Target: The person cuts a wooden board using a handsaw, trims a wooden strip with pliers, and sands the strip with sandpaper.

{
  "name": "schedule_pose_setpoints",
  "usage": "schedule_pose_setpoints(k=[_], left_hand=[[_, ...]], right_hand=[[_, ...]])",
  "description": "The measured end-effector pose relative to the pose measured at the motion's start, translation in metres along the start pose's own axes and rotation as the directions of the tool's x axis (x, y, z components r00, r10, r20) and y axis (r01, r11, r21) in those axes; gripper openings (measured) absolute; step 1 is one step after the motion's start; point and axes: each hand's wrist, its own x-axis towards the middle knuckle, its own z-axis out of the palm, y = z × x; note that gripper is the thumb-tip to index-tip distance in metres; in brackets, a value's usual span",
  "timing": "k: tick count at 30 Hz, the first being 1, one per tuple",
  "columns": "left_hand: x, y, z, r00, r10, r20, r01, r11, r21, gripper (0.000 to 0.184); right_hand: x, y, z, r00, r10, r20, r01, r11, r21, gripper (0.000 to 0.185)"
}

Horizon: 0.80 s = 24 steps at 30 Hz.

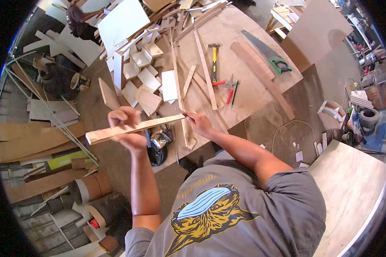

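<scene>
A pale wooden strip (154, 123) is held up in front of me, above the near edge of the workbench. My left hand (128, 128) is around it near its left end, palm below and slightly blurred fingers above. At the other end, my right hand (198, 123) pinches the strip between thumb and fingers. Something small and dark shows at the right fingertips, too small to name. Beneath the strip lie some metal tools and a black bag (158, 155), partly hidden.
On the workbench (244, 103) lie a yellow-black hammer (214, 64), red-handled pliers (230, 93), a green-handled handsaw (268, 52), brown boards (261, 79) and a heap of wood offcuts (146, 77). Another person (79, 19) is at the far left. A large panel (351, 188) stands right.
</scene>
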Motion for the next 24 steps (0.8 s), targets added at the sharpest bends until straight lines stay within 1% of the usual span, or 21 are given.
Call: schedule_pose_setpoints(k=[1,2,3,4,6,7,8,9,10,11,13,14,15,18,19,21,22,24], left_hand=[[-0.001,-0.018,-0.007,0.99,0.01,0.142,-0.005,0.999,-0.034,0.072],[-0.014,-0.032,-0.009,0.99,-0.105,0.094,0.114,0.989,-0.094,0.063],[-0.024,-0.04,-0.014,0.976,-0.198,0.088,0.209,0.968,-0.138,0.061],[-0.027,-0.042,-0.015,0.953,-0.291,0.089,0.302,0.936,-0.181,0.06],[-0.026,-0.044,-0.01,0.953,-0.289,0.084,0.301,0.897,-0.325,0.061],[-0.024,-0.049,-0.012,0.96,-0.242,0.138,0.276,0.901,-0.336,0.062],[-0.025,-0.05,-0.013,0.96,-0.245,0.139,0.278,0.9,-0.335,0.061],[-0.023,-0.051,-0.012,0.96,-0.242,0.142,0.277,0.9,-0.336,0.061],[-0.021,-0.052,-0.01,0.961,-0.235,0.147,0.272,0.901,-0.337,0.06],[-0.019,-0.051,-0.009,0.958,-0.26,0.119,0.285,0.9,-0.328,0.06],[-0.016,-0.052,-0.013,0.958,-0.257,0.128,0.286,0.89,-0.355,0.06],[-0.015,-0.055,-0.014,0.959,-0.253,0.128,0.283,0.884,-0.372,0.06],[-0.017,-0.06,-0.02,0.952,-0.262,0.158,0.306,0.845,-0.439,0.059],[-0.02,-0.06,-0.018,0.957,-0.25,0.145,0.288,0.865,-0.411,0.059],[-0.02,-0.06,-0.017,0.958,-0.244,0.152,0.286,0.866,-0.411,0.059],[-0.02,-0.062,-0.019,0.96,-0.239,0.144,0.278,0.861,-0.426,0.059],[-0.02,-0.062,-0.021,0.96,-0.241,0.142,0.279,0.858,-0.431,0.059],[-0.017,-0.063,-0.022,0.959,-0.234,0.157,0.28,0.86,-0.428,0.06]], right_hand=[[0.003,0.006,-0.002,1.0,0.024,0.006,-0.024,1.0,-0.018,0.034],[0.004,0.015,0.0,0.999,0.046,0.012,-0.045,0.998,-0.036,0.034],[0.004,0.018,0.003,0.997,0.07,0.017,-0.069,0.996,-0.052,0.034],[0.002,0.015,0.005,0.999,-0.032,-0.03,0.033,0.999,0.041,0.034],[-0.004,0.011,0.008,0.967,-0.218,-0.13,0.241,0.949,0.202,0.034],[-0.003,0.018,0.011,0.971,-0.186,-0.149,0.209,0.966,0.154,0.033],[-0.002,0.025,0.009,0.998,-0.052,-0.044,0.054,0.997,0.052,0.033],[0.006,0.032,0.002,0.995,0.093,0.041,-0.09,0.994,-0.064,0.033],[0.014,0.037,-0.002,0.965,0.24,0.103,-0.218,0.958,-0.188,0.033],[0.018,0.043,0.003,0.968,0.226,0.107,-0.207,0.964,-0.164,0.032],[0.013,0.031,0.019,1.0,0.017,0.01,-0.018,0.996,0.083,0.034],[0.013,0.027,0.022,0.995,-0.083,-0.051,0.091,0.977,0.192,0.035],[0.015,0.028,0.021,0.999,-0.024,-0.029,0.027,0.992,0.119,0.035],[0.013,0.045,0.019,0.984,0.179,0.016,-0.176,0.978,-0.111,0.034],[0.015,0.047,0.017,0.976,0.217,0.029,-0.211,0.967,-0.141,0.033],[0.018,0.038,0.022,0.999,0.035,-0.027,-0.034,0.998,0.059,0.033],[0.017,0.033,0.026,0.997,-0.046,-0.067,0.056,0.986,0.157,0.033],[0.023,0.057,0.037,0.996,0.084,0.035,-0.081,0.993,-0.082,0.032]])
